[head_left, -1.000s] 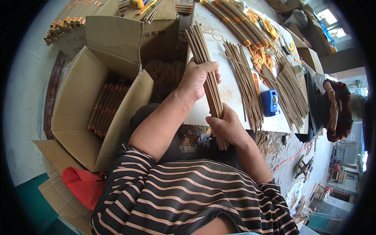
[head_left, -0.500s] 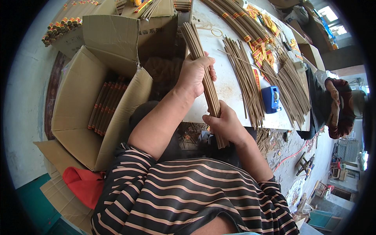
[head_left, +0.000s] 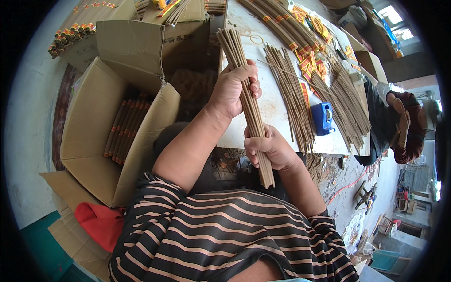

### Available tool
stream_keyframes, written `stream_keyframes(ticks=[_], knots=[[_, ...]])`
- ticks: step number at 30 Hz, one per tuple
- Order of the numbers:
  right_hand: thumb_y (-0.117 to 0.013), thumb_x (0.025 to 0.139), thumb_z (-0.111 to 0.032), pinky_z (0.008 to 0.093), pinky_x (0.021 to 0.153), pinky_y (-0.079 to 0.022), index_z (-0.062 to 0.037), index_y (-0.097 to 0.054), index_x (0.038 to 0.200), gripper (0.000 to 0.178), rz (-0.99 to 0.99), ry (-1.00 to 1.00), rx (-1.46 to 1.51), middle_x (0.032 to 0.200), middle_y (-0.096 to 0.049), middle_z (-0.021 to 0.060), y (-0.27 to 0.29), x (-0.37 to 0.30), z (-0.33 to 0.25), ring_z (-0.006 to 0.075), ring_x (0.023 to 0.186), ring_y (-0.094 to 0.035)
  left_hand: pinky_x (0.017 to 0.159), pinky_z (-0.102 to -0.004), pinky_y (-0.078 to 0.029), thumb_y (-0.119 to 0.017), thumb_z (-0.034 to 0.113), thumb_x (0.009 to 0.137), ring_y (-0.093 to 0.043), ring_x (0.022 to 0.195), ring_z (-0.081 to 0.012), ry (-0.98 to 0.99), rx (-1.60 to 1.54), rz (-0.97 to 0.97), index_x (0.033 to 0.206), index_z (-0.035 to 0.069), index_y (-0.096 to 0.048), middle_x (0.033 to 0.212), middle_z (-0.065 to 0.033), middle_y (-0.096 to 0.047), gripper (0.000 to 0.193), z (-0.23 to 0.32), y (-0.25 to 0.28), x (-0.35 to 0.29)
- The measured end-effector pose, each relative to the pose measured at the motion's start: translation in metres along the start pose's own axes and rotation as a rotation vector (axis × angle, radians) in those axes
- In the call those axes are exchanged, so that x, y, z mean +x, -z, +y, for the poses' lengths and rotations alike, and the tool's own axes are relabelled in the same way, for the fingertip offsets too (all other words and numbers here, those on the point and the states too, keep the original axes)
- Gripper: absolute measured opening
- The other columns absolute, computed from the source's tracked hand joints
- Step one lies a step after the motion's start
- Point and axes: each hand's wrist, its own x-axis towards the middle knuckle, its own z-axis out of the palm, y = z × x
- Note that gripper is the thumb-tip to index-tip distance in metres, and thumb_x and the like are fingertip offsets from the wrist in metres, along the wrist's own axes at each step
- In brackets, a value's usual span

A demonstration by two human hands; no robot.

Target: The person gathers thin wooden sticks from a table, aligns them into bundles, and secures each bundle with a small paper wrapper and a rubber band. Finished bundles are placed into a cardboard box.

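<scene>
A bundle of brown incense sticks (head_left: 252, 109) slants across my front, its upper end fanned out a little. Around its upper part my left hand (head_left: 235, 87) is closed, thumb across the sticks. Lower down, my right hand (head_left: 271, 148) wraps the same bundle, with the stick ends poking out below over my lap. Just right of my hands, loose incense sticks (head_left: 291, 96) lie on the white table (head_left: 235, 134). Another spread of loose sticks (head_left: 345, 108) lies farther right, past a blue tape dispenser (head_left: 322, 118).
An open cardboard box (head_left: 84, 136) at my left holds several banded bundles (head_left: 127, 127). Red-and-yellow paper bands (head_left: 311, 66) and wrapped bundles (head_left: 277, 23) lie at the table's far side. A red cloth (head_left: 98, 224) hangs by the box. Another person (head_left: 408, 127) is at the right.
My right hand has turned and its fingers now curl round the bundle's lower part. The lower stick ends reach slightly farther toward me; my left hand stays nearly in place.
</scene>
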Motion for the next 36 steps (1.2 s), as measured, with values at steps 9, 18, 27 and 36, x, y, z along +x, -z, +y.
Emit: stream_keyframes(ticks=[9,18,27,36], knots=[[-0.062,0.078,0.000,0.0248,0.043,-0.044,-0.0032,-0.046,0.087,0.019,0.082,-0.014,-0.129,0.062,-0.052,0.0043,-0.006,0.000,-0.002,0.0128,0.045,-0.051,0.048,-0.0265,-0.042,-0.062,0.007,0.078,-0.049,0.052,-0.0117,-0.013,0.006,-0.035,0.088,0.009,-0.050,0.065,-0.0018,-0.050,0.016,0.000,0.001,0.000],[-0.064,0.077,-0.018,0.0408,0.063,-0.046,0.0050,-0.044,0.085,0.032,0.573,0.083,-1.052,0.070,-0.057,0.0269,-0.007,0.014,0.014,0.0385,0.071,-0.060,0.041,-0.0296,-0.042,-0.061,0.002,0.078,-0.048,0.043,-0.0146,-0.188,0.287,0.214,0.077,0.006,-0.048,0.059,-0.0043,-0.049,0.014,-0.009,0.002,0.000],[-0.066,0.079,-0.008,0.0227,0.049,-0.040,-0.0058,-0.046,0.085,0.022,0.323,0.228,-0.497,0.066,-0.048,-0.0009,-0.014,-0.013,0.010,0.0066,0.054,-0.046,0.042,-0.0264,-0.040,-0.060,0.005,0.079,-0.048,0.045,-0.0110,-0.108,0.290,-0.035,0.077,0.009,-0.048,0.059,-0.0007,-0.047,0.013,0.003,-0.052,-0.028],[-0.066,0.078,-0.009,0.0262,0.070,-0.047,-0.0013,-0.056,0.099,0.025,0.379,0.909,-0.563,0.085,-0.061,0.0047,0.009,0.009,-0.030,0.0094,0.078,-0.056,0.055,-0.0227,-0.046,-0.065,0.002,0.078,-0.053,0.060,-0.0072,-0.683,0.939,-0.255,0.083,0.004,-0.052,0.068,-0.0002,-0.053,0.014,-0.006,-0.138,-0.036]])
